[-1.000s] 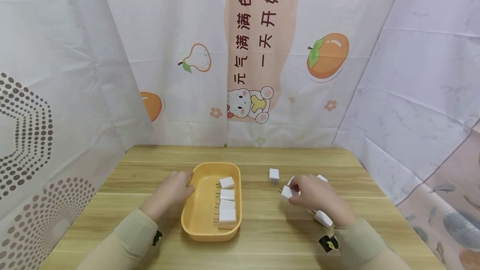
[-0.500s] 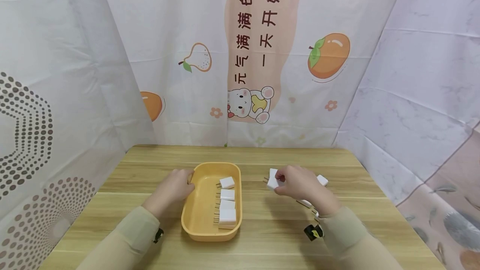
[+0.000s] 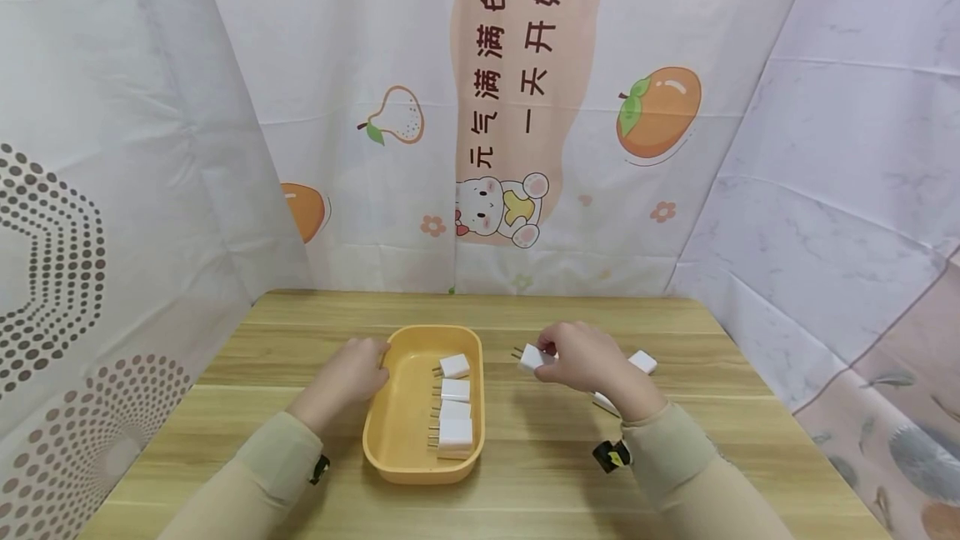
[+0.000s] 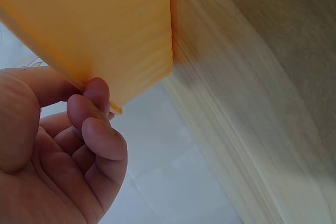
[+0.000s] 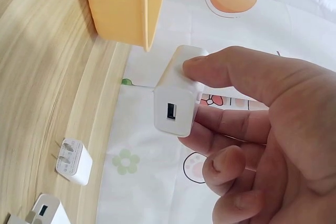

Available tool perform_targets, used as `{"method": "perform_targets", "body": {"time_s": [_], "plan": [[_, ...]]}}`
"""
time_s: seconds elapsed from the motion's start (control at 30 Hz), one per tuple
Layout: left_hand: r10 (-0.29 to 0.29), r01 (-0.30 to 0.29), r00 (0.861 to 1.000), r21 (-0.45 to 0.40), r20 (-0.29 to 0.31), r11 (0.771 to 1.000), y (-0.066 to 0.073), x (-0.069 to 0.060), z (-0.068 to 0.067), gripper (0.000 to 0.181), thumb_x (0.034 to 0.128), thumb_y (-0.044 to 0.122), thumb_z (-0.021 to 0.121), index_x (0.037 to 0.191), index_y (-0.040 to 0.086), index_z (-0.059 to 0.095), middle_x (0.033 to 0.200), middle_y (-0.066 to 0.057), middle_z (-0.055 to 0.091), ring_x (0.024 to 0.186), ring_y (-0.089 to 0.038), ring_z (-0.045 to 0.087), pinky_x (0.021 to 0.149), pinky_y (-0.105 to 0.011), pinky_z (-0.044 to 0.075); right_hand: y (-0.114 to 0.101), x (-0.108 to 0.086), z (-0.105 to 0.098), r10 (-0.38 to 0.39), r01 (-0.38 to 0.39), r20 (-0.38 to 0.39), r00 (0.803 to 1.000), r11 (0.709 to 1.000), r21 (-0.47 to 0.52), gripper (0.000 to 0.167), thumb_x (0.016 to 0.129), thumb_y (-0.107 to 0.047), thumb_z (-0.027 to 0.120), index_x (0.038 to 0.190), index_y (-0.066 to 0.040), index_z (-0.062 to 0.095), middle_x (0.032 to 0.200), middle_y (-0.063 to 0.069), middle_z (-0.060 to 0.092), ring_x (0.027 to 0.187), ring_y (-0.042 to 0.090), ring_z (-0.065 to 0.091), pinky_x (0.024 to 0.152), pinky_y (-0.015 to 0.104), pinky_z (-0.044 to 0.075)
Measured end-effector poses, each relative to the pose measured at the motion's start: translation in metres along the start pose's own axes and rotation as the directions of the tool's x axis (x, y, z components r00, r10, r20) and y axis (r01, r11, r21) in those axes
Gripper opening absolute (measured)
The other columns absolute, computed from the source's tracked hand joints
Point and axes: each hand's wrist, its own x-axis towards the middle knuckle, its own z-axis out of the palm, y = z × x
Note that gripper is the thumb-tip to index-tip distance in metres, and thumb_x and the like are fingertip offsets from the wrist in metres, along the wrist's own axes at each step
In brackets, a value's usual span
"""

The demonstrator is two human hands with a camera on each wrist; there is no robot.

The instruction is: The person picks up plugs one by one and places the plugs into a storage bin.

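My right hand (image 3: 592,359) pinches a white plug adapter (image 3: 532,358) between thumb and fingers, its prongs facing left, to the right of the yellow tray (image 3: 390,461). Seen from the right wrist, this adapter (image 5: 176,103) shows its port, and the table lies to one side below it. My left hand (image 3: 348,373) grips the tray's left rim; in the left wrist view the thumb and fingertips of that hand (image 4: 68,140) pinch the tray's edge (image 4: 126,35). Several white adapters (image 3: 454,430) lie along the right side inside the tray, prongs to the left.
More white adapters lie on the wooden table (image 3: 525,473), one beyond my right wrist (image 3: 642,362) and one partly hidden under it (image 3: 606,403). In the right wrist view one adapter (image 5: 81,169) shows its prongs. Printed cloth (image 3: 360,265) hangs behind the table.
My right hand has moved left and slightly farther back with the adapter, closer to the tray. The adapter at the back of the table is now covered from the head view. My left hand has stayed at the rim.
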Motion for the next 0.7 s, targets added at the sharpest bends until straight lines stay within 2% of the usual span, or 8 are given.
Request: {"method": "perform_targets", "body": {"time_s": [0.07,0.1,0.23,0.43,0.7], "plan": [[0.008,-0.008,1.0,0.005,-0.004,1.0,-0.0007,0.0004,0.0003,0.048,0.0861,0.0,0.062,0.132,-0.011,0.06,0.121,-0.023,0.068,0.063,-0.016,0.06,0.067,-0.033,0.054,-0.0005,0.0001,-0.0001,0.001,-0.001,0.0,1.0,1.0,0.002,0.014,0.076,-0.028,0.08,0.085,-0.022,0.07,0.082,-0.011,0.061,0.073,0.012,0.053,0.064,0.036,0.045],[0.012,-0.012,1.0,0.008,-0.002,1.0,-0.0011,0.0005,0.0004,0.048,0.086,0.0,0.062,0.132,-0.011,0.06,0.123,-0.024,0.067,0.064,-0.017,0.061,0.069,-0.033,0.054,-0.0006,0.0003,0.0,0.002,-0.002,0.001,1.0,1.0,0.003,0.015,0.076,-0.028,0.08,0.085,-0.022,0.07,0.082,-0.011,0.061,0.073,0.012,0.053,0.064,0.036,0.045],[0.02,-0.02,1.0,0.005,-0.003,1.0,-0.0022,0.0008,0.0013,0.047,0.0866,0.0,0.062,0.132,-0.012,0.06,0.122,-0.025,0.067,0.062,-0.018,0.062,0.068,-0.034,0.055,-0.0009,0.0012,0.0004,0.009,-0.009,0.008,1.0,1.0,0.003,0.016,0.077,-0.029,0.081,0.087,-0.022,0.071,0.083,-0.011,0.062,0.073,0.012,0.054,0.064,0.036,0.045],[0.043,-0.042,0.999,0.022,-0.018,0.999,-0.0023,0.0002,0.0017,0.044,0.0871,-0.001,0.062,0.13,-0.012,0.061,0.124,-0.027,0.066,0.079,-0.021,0.064,0.076,-0.038,0.056,-0.0023,0.002,0.0002,-0.003,0.003,0.01,1.0,1.0,0.008,0.016,0.077,-0.029,0.08,0.087,-0.021,0.071,0.083,-0.01,0.063,0.073,0.012,0.054,0.064,0.036,0.045],[0.023,-0.023,1.0,-0.012,-0.002,1.0,-0.0016,0.0002,0.0022,0.046,0.0874,-0.002,0.061,0.132,-0.013,0.058,0.121,-0.028,0.066,0.057,-0.016,0.059,0.063,-0.031,0.054,-0.0039,0.006,0.0021,-0.014,0.014,0.004,1.0,1.0,0.017,0.018,0.076,-0.03,0.08,0.088,-0.021,0.072,0.083,-0.011,0.063,0.073,0.011,0.054,0.065,0.036,0.046]]}}
